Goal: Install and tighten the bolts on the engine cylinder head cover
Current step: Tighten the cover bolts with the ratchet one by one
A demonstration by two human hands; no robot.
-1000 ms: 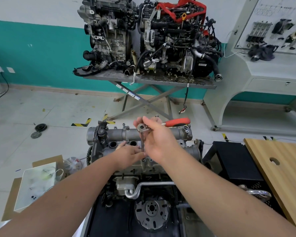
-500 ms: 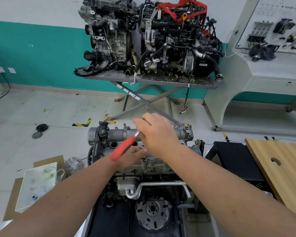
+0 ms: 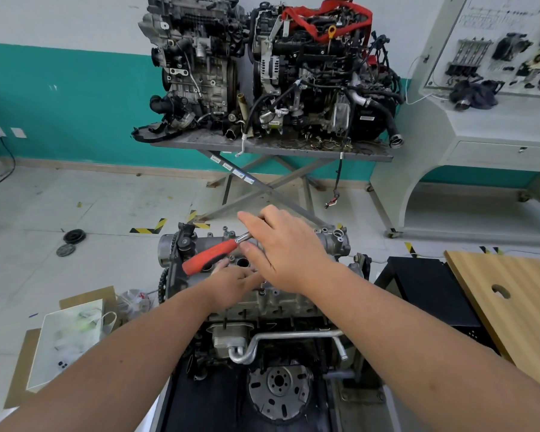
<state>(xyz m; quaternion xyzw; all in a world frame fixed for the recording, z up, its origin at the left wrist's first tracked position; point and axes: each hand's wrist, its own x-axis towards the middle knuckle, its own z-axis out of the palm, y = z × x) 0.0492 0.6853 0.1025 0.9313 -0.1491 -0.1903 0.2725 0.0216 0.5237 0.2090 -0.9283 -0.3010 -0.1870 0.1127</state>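
My ratchet [image 3: 211, 255] handle has swung left; right hand [image 3: 289, 249] grips its head, left hand [image 3: 233, 283] pinches the socket below. Keep it square on the engine [image 3: 331, 244] bolt.

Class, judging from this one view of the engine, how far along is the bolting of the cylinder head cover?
Done: the cylinder head cover already sits on the engine. In hand: the right hand covers the head end of the red-handled ratchet, while the left hand rests on the cover below it, so one bolt seems to be under way. Left: how many bolts are tight cannot be told; the hands hide much of the cover.
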